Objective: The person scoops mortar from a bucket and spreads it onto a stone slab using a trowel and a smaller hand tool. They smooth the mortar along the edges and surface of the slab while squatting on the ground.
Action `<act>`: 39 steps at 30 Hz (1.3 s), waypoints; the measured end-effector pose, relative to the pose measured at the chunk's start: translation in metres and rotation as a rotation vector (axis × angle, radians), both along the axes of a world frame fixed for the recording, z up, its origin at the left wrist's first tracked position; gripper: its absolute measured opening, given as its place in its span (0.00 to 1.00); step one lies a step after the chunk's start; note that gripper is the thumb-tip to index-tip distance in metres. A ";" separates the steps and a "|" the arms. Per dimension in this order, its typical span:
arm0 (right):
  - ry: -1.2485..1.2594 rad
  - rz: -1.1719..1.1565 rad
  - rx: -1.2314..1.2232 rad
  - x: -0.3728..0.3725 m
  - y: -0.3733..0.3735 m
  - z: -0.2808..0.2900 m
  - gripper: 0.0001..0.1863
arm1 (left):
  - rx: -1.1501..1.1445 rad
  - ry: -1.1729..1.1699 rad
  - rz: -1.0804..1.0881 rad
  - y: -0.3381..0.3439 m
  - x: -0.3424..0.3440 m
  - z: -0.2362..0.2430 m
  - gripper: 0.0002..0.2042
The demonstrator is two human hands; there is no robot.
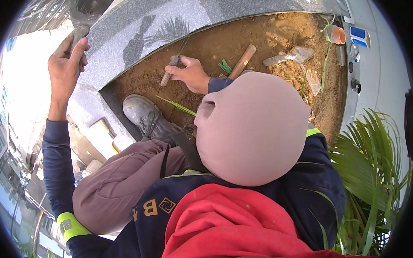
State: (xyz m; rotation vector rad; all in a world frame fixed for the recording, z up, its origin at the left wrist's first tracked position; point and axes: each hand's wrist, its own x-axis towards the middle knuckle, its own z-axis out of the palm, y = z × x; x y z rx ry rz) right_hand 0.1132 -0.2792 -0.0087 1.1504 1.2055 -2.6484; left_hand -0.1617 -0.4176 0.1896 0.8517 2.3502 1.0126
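My left hand (65,66) is raised at the upper left, its fingers curled round a grey tool handle (79,32) at the edge of the polished granite rim (133,35). My right hand (191,74) is down in the sandy soil bed (257,34), shut on a short tool with a wooden grip (169,71); a thin metal shaft runs up from it. My head in a mauve hood (252,127) hides part of the bed. My grey boot (146,115) stands on the soil by the rim's corner.
A loose wooden handle (242,62) lies in the soil right of my right hand, with crushed plastic bottles (288,57) beyond. An orange cup (337,34) sits at the bed's far right. Palm fronds (369,168) crowd the right side. A green leaf blade (178,106) lies near the boot.
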 end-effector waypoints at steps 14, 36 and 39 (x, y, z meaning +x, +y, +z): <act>0.001 -0.171 0.061 -0.009 0.026 -0.016 0.09 | 0.001 -0.005 0.021 -0.001 0.002 -0.002 0.28; 0.036 -0.079 0.091 -0.016 -0.011 -0.023 0.11 | 0.006 -0.028 -0.015 -0.004 -0.003 -0.007 0.30; 0.018 -0.067 0.111 -0.022 -0.020 -0.022 0.11 | 0.004 -0.027 -0.023 -0.006 -0.001 -0.005 0.30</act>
